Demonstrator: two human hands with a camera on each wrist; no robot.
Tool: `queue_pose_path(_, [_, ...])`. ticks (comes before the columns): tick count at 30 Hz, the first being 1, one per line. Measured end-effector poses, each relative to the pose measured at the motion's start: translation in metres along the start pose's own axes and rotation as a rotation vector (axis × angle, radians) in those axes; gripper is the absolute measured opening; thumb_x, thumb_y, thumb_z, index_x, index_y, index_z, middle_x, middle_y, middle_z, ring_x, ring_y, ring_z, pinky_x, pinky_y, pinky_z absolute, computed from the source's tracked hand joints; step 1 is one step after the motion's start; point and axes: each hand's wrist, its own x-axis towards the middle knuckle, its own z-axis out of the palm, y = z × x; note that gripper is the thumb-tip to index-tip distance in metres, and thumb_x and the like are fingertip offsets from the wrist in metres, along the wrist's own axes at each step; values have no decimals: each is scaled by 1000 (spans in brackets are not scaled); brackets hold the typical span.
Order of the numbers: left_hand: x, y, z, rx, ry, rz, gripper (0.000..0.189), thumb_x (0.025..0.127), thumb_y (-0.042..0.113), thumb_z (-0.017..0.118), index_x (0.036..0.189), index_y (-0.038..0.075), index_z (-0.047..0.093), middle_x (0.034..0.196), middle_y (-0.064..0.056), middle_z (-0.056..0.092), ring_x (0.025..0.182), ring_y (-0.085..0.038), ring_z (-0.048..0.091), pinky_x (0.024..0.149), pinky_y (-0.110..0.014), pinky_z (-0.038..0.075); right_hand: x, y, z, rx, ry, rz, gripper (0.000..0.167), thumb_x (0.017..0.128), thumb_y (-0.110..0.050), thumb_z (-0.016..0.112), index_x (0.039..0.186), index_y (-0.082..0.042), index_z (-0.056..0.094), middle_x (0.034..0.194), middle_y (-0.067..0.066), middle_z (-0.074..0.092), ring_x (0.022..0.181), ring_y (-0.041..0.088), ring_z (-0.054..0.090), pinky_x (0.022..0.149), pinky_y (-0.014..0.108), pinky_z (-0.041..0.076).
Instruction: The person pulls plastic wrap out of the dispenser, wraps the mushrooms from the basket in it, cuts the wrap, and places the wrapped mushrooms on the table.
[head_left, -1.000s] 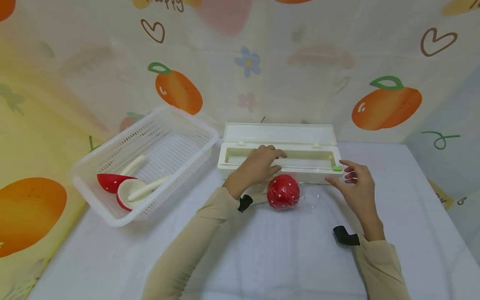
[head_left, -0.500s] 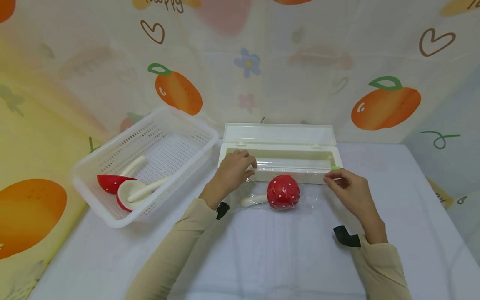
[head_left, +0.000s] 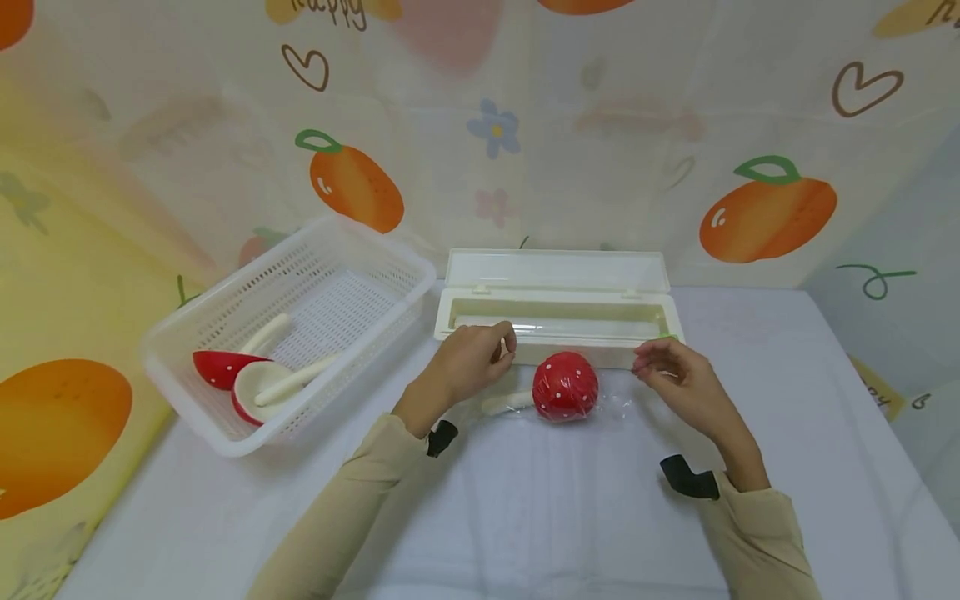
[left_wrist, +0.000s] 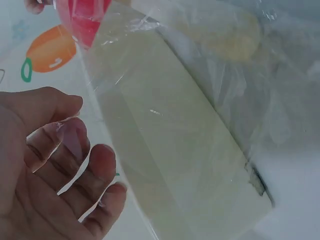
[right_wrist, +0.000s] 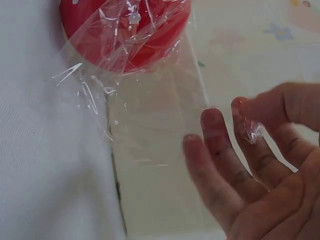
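A red ladle with white dots point(head_left: 566, 387) and a cream handle lies bowl-up on the table, under clear cling film point(head_left: 617, 406). Just behind it is a long cream cling film dispenser point(head_left: 613, 357) with its lid point(head_left: 555, 269) raised. My left hand point(head_left: 467, 360) is at the dispenser's front left, thumb and forefinger pinching the film's edge. At the front right corner, my right hand point(head_left: 684, 379) pinches the film too; a crumpled bit shows at its fingertips point(right_wrist: 242, 102). Partly behind that hand is a green slider point(head_left: 666, 337).
To the left stands a white perforated basket point(head_left: 408, 287) holding a red dotted ladle point(head_left: 217, 367) and a second one with a cream inside point(head_left: 251, 385). A white cloth point(head_left: 525, 517) covers the table. A fruit-print curtain point(head_left: 600, 183) hangs behind.
My left hand has moved left from above the dispenser, then slightly down toward me, uncovering the ladle's handle. My right hand has closed on the film and shifted slightly left.
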Motion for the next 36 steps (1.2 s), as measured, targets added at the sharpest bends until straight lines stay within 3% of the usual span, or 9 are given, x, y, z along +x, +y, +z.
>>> queue_pose_path(4, [-7, 6, 0, -137, -73, -41, 7, 96, 14, 60, 103, 12, 60, 65, 4, 56, 59, -10, 49, 55, -22, 42, -1, -8, 1, -39, -49, 46, 31, 95, -12, 65, 122, 2, 59, 105, 16, 65, 91, -3, 59, 83, 8, 49])
queue_pose_path(12, [-16, 8, 11, -310, -136, 31, 9, 95, 8, 62, 104, 8, 60, 71, 0, 60, 62, -9, 51, 58, -18, 44, 0, -7, 7, -56, -152, 77, 35, 98, -21, 63, 127, -2, 62, 108, 17, 70, 93, 24, 69, 79, 22, 56])
queue_pose_path(16, [-21, 6, 20, -355, -148, 58, 6, 93, 7, 64, 96, 9, 59, 74, -1, 64, 66, -8, 54, 60, -17, 46, 1, -2, 10, -25, -194, 81, 33, 99, -18, 60, 125, 1, 63, 112, 20, 70, 92, 24, 70, 80, 25, 58])
queue_pose_path(23, [-26, 3, 35, -345, -166, 89, 5, 90, 5, 68, 91, 9, 66, 80, 1, 66, 73, -8, 56, 69, -18, 49, 3, 1, 19, 40, -277, 102, 25, 102, -13, 54, 115, 5, 64, 93, 16, 70, 85, 17, 68, 78, 21, 57])
queue_pose_path(29, [-31, 3, 39, -327, -207, 95, 12, 92, 10, 68, 100, 10, 77, 90, 2, 74, 78, -8, 57, 71, -18, 48, 5, -3, 29, 32, -319, 193, 25, 98, -22, 62, 104, 2, 60, 91, 11, 70, 84, 18, 64, 75, 23, 55])
queue_pose_path(31, [-33, 2, 36, -316, -193, 88, 13, 92, 14, 69, 102, 12, 77, 93, 0, 73, 79, -9, 56, 71, -19, 47, 5, -3, 30, 27, -327, 207, 27, 97, -24, 64, 104, 1, 59, 91, 10, 69, 83, 17, 63, 75, 23, 54])
queue_pose_path(34, [-35, 0, 34, -264, -118, 73, 15, 88, 16, 75, 101, 11, 72, 97, -5, 66, 89, -15, 54, 77, -27, 48, 5, -1, 30, 27, -337, 202, 29, 97, -24, 64, 106, 2, 57, 94, 11, 69, 85, 17, 64, 76, 23, 55])
queue_pose_path(36, [-36, -1, 36, -198, -77, 54, 30, 81, 17, 82, 104, 11, 64, 104, -9, 60, 98, -19, 51, 85, -33, 47, 4, 0, 30, 26, -341, 198, 29, 97, -24, 64, 107, 2, 57, 95, 12, 69, 85, 18, 64, 76, 24, 55])
